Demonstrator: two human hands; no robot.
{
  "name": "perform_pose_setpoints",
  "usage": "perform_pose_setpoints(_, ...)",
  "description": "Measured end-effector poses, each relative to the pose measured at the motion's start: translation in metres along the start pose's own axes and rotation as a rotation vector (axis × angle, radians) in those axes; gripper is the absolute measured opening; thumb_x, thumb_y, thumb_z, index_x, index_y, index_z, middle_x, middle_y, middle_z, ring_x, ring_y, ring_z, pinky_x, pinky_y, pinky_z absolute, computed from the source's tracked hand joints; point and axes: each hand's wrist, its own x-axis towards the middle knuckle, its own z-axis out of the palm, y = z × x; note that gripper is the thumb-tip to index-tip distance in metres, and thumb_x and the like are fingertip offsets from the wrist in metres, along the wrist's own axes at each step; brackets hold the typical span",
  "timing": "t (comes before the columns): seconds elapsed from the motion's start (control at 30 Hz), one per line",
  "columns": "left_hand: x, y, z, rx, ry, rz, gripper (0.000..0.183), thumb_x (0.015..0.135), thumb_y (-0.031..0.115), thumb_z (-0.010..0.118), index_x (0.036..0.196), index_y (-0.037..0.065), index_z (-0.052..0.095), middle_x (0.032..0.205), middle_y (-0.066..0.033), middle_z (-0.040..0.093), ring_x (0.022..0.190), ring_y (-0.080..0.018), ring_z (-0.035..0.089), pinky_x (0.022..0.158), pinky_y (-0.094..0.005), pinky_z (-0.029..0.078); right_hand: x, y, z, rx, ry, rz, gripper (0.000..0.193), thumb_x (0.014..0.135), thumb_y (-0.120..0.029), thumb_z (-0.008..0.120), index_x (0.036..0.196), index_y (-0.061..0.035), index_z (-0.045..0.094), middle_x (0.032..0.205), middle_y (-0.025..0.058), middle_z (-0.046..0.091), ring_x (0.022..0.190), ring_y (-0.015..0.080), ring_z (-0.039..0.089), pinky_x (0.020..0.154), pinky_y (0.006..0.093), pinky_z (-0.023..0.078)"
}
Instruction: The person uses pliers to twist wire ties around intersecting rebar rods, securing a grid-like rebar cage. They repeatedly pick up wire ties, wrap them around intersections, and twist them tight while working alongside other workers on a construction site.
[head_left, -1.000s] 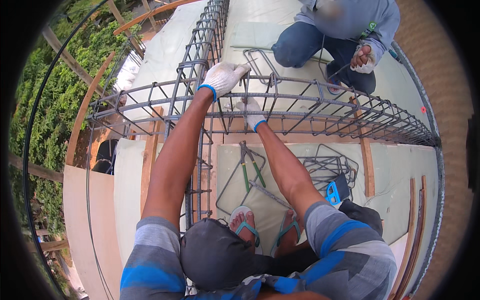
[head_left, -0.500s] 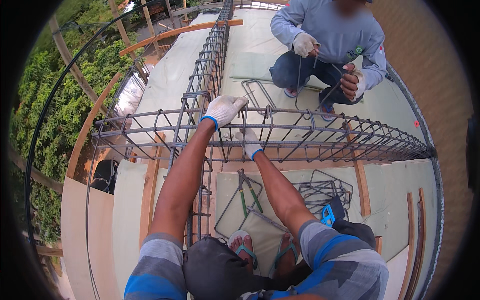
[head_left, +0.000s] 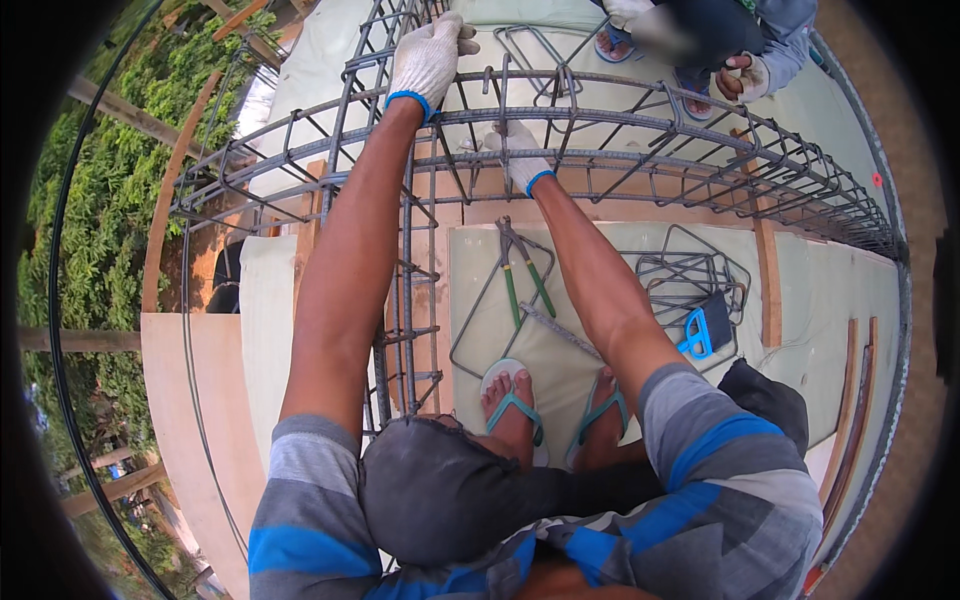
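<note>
A steel rebar cage (head_left: 640, 118) with square stirrups runs from left to right ahead of me. It crosses another cage (head_left: 405, 280) that runs away from me. My left hand (head_left: 425, 65), in a white knit glove with a blue cuff, is over the crossing, its fingers partly bent and apart. I see nothing held in it. Lower and to its right, my right hand (head_left: 522, 158), gloved alike, reaches in at the near cage's side. Bars partly hide its fingers, which are closed beside an upright stirrup leg; what they hold cannot be made out.
Green-handled pincers (head_left: 537, 278) and a grey rod (head_left: 560, 332) lie before my sandalled feet. Loose stirrups (head_left: 690, 272) and a blue-handled tool (head_left: 697, 333) lie to the right. Beyond the cage, a co-worker's gloved hand (head_left: 748, 78) shows near more stirrups (head_left: 535, 62).
The view has tipped down, so the cages and co-worker sit higher in the picture. My left hand has risen slightly from the cage's top bar. My right hand stays at the cage's side.
</note>
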Motion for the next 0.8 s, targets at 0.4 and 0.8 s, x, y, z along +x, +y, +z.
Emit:
perform_pose_setpoints(0.4, -0.023, 0.087, -0.027, -0.184, 0.145, 0.068, 0.036, 0.107, 0.030, 0.043, 0.105, 0.004, 0.067, 0.072, -0.0002, 0.054, 0.068, -0.0123, 0.052, 0.065, -0.0295, 0.042, 0.024, 0.033, -0.006, -0.127, 0.043, -0.103, 0.021, 0.084, -0.014, 0.065, 0.100, -0.0035, 0.055, 0.081, 0.0071, 0.055, 0.073, 0.0169, 0.054, 0.067, 0.0340, 0.049)
perform_pose_setpoints(0.8, -0.185, 0.112, 0.003, 0.223, -0.527, -0.436, 0.046, 0.108, 0.038, 0.051, 0.125, -0.001, 0.069, 0.078, 0.0004, 0.060, 0.079, -0.0111, 0.060, 0.082, -0.0271, 0.051, 0.028, 0.035, 0.002, -0.079, 0.044, -0.097, 0.021, 0.082, -0.016, 0.064, 0.098, -0.0055, 0.055, 0.076, 0.0071, 0.056, 0.069, 0.0170, 0.056, 0.063, 0.0340, 0.049)
